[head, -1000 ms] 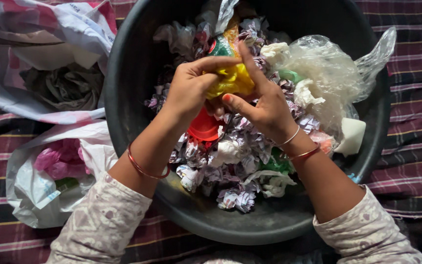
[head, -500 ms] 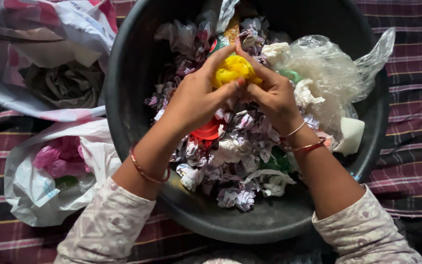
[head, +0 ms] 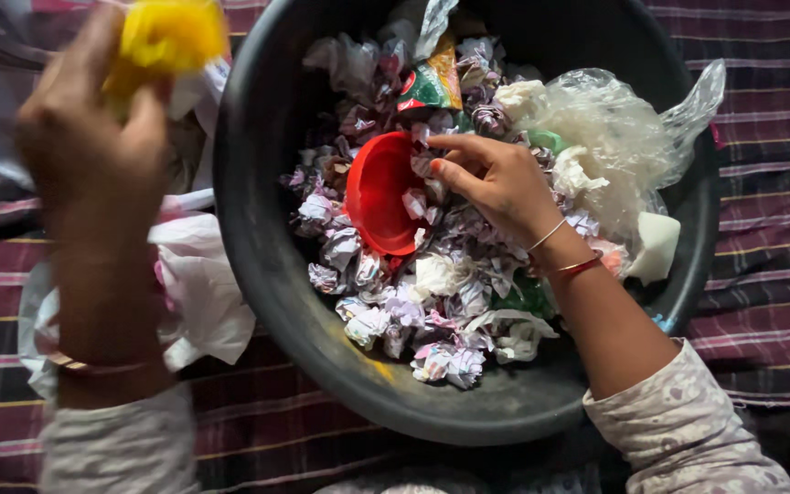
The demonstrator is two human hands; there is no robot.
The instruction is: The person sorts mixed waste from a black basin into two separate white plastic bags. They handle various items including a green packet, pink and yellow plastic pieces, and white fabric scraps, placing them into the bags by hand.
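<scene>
Yellow wad lifted clear of the basin

The left hand [head: 93, 146], blurred, pinched a yellow crumpled wad [head: 168, 37] at eleven o'clock outside the black basin [head: 258, 183]; the right hand [head: 496, 183] rested curled fingers on paper scraps [head: 441, 274] beside a red bowl [head: 378, 192].

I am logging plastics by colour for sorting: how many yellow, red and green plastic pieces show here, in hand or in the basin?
Yellow: 1, the yellow wad gripped in the left hand, outside the basin.
Red: 1, the red cup beside the right hand.
Green: 1 clear, the green wrapper; other green scraps are half hidden.
Total: 3
</scene>
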